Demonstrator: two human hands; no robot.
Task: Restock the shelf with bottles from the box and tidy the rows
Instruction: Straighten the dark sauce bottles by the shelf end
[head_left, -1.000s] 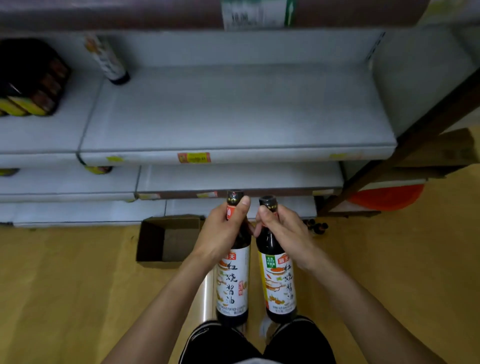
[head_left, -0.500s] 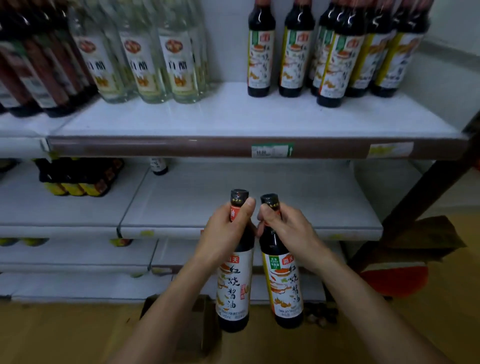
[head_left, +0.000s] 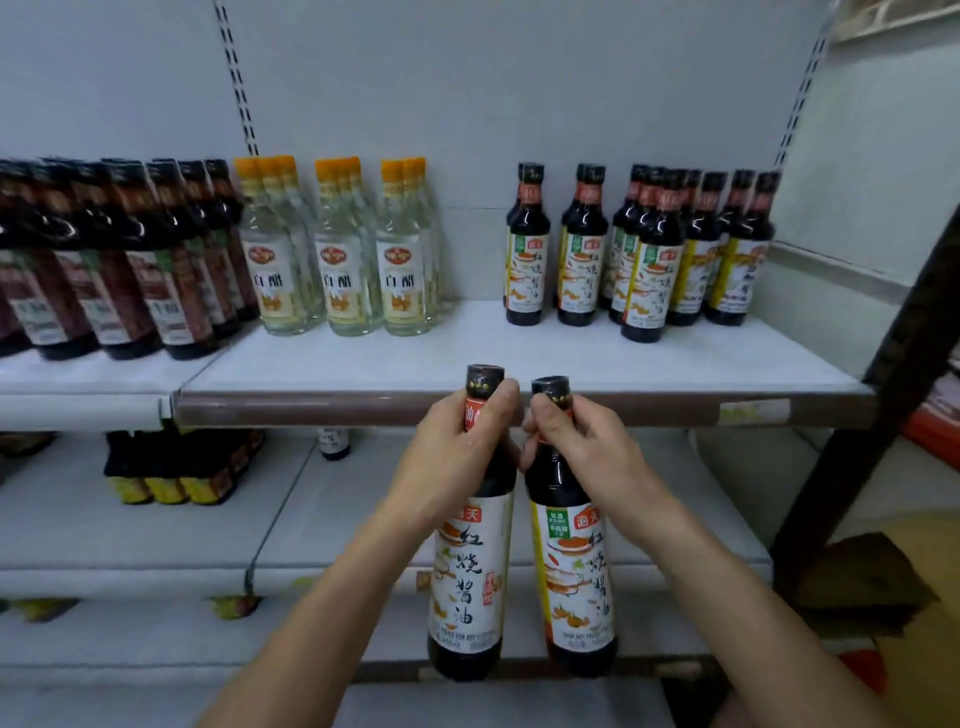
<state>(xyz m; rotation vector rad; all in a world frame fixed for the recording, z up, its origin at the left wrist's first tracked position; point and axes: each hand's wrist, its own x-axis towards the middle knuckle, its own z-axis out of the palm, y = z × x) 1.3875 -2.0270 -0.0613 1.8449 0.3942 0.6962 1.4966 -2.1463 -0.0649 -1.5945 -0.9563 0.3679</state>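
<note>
Fingers (head_left: 500, 401) clasp necks: left hand (head_left: 457, 457) on left bottle (head_left: 470, 571), right hand (head_left: 587, 447) on right bottle (head_left: 579, 577).

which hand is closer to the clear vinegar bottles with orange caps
Left. The left hand, gripping the left soy sauce bottle, is below and just right of the vinegar bottles; the right hand, gripping the right soy sauce bottle, is farther right.

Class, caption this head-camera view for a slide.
Left hand and right hand grip two dark, white-labelled glass bottles by their necks before a white shelf.
</note>
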